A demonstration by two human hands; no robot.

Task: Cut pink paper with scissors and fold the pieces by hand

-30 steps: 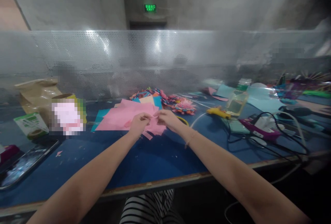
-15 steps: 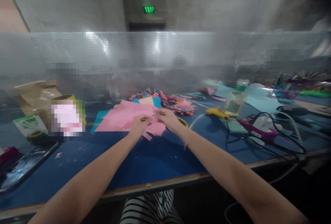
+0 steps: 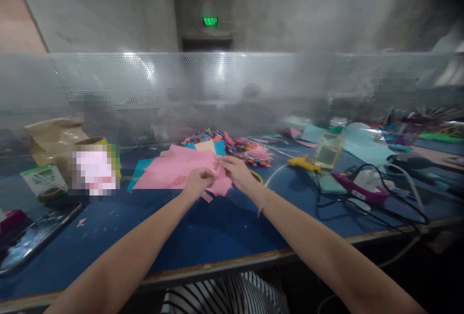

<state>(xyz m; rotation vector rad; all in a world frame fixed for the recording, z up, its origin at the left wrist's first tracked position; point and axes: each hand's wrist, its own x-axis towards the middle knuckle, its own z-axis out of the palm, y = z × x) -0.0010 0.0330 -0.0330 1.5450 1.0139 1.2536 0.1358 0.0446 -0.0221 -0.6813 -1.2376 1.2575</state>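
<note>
My left hand [image 3: 198,182] is over the front right part of some pink paper sheets [image 3: 163,171], thumb and fingers pinched together. Whatever lies between those fingertips is too small to make out. Just to its right, my right hand [image 3: 237,172] has its fingers closed at the upper edge of small pink paper pieces [image 3: 221,186], seemingly pinching one. The two hands are a short gap apart. Blue paper [image 3: 137,172] shows under the pink sheets. Behind them lie multicoloured fringed paper flowers [image 3: 257,153].
A yellow glue gun [image 3: 304,163] lies beside a bottle of pale liquid [image 3: 329,148] on the right. Cables [image 3: 319,198] loop around a magenta tissue box [image 3: 379,195]. On the left are a brown paper bag [image 3: 54,137], a green-white box [image 3: 44,181] and a phone [image 3: 41,236].
The view has tilted slightly up, so everything appears lower. My hands stay over the pink paper; their fingers have shifted only slightly.
</note>
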